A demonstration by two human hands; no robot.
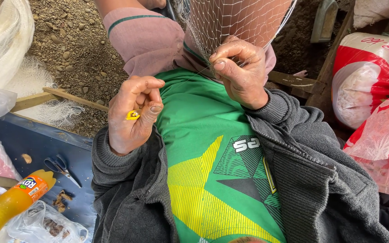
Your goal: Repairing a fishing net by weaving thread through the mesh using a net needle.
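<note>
My left hand [133,116] is closed around a small yellow netting needle [132,115], pinched between thumb and fingers just left of my green shirt. My right hand [241,69] grips a bunched edge of fine white fishing net [230,20], which hangs stretched over my knee at the top of the view. A thin thread seems to run from the needle up toward the net under my right hand. Both hands are over my lap, about a hand's width apart.
A blue surface [32,144] at left holds small scissors [59,167], an orange drink bottle [10,202] and a clear plastic bag [41,225]. More white netting [5,40] lies on the gravel ground. Red and white sacks [374,81] are stacked at right.
</note>
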